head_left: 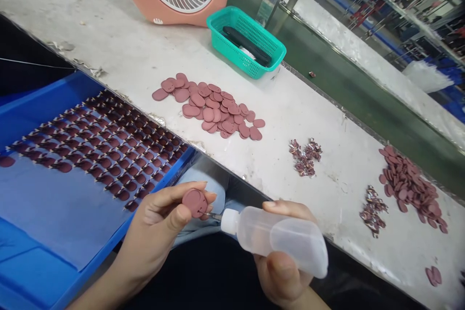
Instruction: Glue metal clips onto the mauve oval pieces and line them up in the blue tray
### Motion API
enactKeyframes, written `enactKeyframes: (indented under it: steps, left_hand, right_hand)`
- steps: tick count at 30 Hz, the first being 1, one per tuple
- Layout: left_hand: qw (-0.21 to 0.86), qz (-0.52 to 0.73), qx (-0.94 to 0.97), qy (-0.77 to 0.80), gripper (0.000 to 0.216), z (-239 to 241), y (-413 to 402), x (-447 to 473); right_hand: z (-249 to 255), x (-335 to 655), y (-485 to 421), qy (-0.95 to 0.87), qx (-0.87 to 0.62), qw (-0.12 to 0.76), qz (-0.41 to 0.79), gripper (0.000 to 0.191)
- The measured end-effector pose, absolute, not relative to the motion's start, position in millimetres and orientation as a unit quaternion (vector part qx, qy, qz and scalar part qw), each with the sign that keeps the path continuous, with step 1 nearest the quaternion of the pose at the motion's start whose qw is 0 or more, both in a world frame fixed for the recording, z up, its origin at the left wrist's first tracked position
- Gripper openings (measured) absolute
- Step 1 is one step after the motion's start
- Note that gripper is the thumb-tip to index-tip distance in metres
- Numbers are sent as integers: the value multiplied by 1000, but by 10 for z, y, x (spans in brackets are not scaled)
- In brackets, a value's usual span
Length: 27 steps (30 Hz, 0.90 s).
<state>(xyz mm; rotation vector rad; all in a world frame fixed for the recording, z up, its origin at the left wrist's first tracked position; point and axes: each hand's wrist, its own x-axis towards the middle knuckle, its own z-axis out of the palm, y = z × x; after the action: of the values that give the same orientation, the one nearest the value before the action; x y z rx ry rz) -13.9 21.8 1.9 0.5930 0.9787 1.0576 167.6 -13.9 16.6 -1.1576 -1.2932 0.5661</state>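
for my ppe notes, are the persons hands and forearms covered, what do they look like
The left hand and right hand are bare, with no gloves, and no rings or nail polish can be seen. The fingernails look short. The left forearm is also bare, with no sleeve or watch in view. Pale blue denim trousers show below the hands.

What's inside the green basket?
The green basket has long black things lying in it, and a bit of something white beneath them. I can't tell what they are. The black things cover whatever lies under them, and the basket's bottom is hidden.
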Motion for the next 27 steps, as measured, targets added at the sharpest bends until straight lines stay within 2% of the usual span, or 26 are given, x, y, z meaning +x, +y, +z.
enactKeyframes:
  steps: [14, 21, 27]
  left_hand:
    - [703, 484, 256, 453, 26, 62, 199, -121]
    - [700, 486, 268, 450, 27, 80, 207, -133]
    - [698, 488, 262, 454, 26, 69, 220, -108]
  right_hand:
    - [185, 1645, -156, -568, -482, 632, 213, 38]
    - [209, 1652, -126, -584, -484, 609, 234, 36]
    - [184, 1651, -129, -586, -512, 606, 166, 32]
